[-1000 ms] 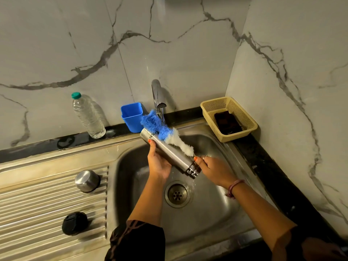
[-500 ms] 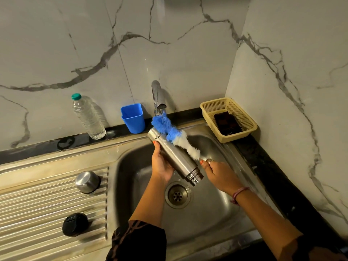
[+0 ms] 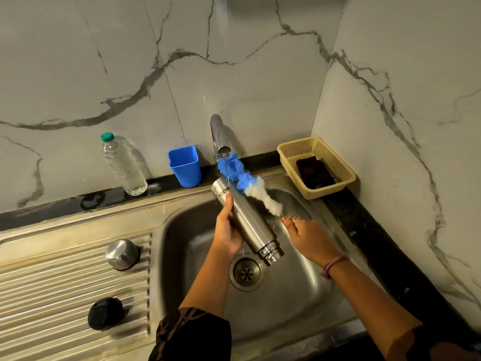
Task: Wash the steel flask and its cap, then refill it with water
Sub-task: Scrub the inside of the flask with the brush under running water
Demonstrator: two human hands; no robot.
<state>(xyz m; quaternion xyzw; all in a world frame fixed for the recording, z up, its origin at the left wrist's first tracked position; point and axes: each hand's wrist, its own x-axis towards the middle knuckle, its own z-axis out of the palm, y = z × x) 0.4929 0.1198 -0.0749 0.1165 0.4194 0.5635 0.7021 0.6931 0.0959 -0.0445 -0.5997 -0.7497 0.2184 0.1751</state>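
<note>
My left hand (image 3: pixel 227 230) grips the steel flask (image 3: pixel 247 220) over the sink basin (image 3: pixel 299 303), tilted with its threaded mouth pointing down toward the drain (image 3: pixel 246 272). My right hand (image 3: pixel 308 237) holds the handle of a blue-and-white bottle brush (image 3: pixel 250 184), whose bristles lie along the flask's upper side. A thin stream of water falls from the tap (image 3: pixel 218 138) onto the brush and the flask's base. The steel cap (image 3: pixel 122 254) and a black inner lid (image 3: pixel 105 313) rest on the ribbed drainboard (image 3: pixel 52 295) to the left.
A clear plastic bottle (image 3: pixel 123 165) with a green cap and a blue plastic cup (image 3: pixel 185 165) stand on the black ledge behind the sink. A beige basket (image 3: pixel 316 166) holding a dark scrub pad sits in the right corner. Marble walls close in behind and to the right.
The brush and flask have shifted right and up, so the brush's blue end now sits under the tap's stream. My right hand slid back along the handle, away from the flask's mouth.
</note>
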